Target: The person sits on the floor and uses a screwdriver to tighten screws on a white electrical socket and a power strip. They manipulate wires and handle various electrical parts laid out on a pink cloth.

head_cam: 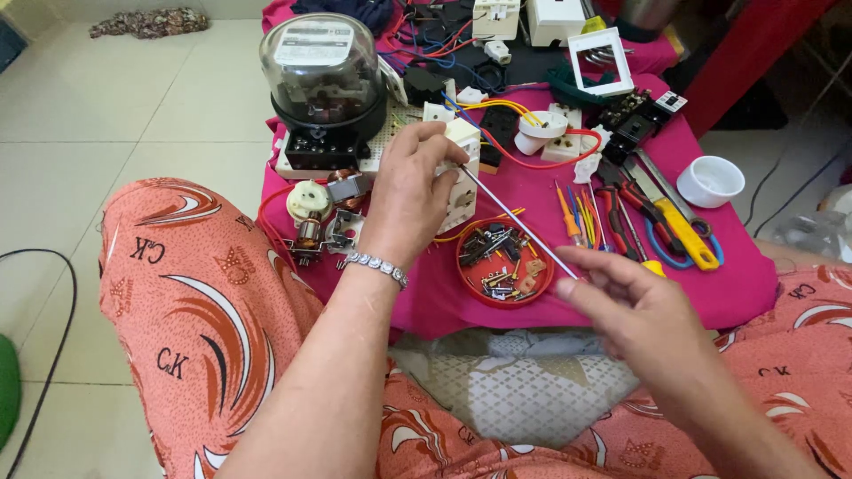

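My left hand (pixel 410 191) grips a cream-white electrical switch block (pixel 461 182), held upright over the pink cloth. My right hand (pixel 626 297) pinches the near end of a long thin metal screwdriver shaft (pixel 516 222). The shaft's far tip touches the side of the switch block. A silver bracelet (pixel 377 266) circles my left wrist. Just below the shaft sits a red round lid (pixel 504 263) filled with small screws and metal parts.
A pink cloth (pixel 737 284) carries a glass-domed electric meter (pixel 321 84), a small motor (pixel 312 217), wired white sockets (pixel 546 133), pliers and screwdrivers (pixel 657 217), and a white cup (pixel 710 180). My knees in orange patterned fabric (pixel 191 293) flank it on the tiled floor.
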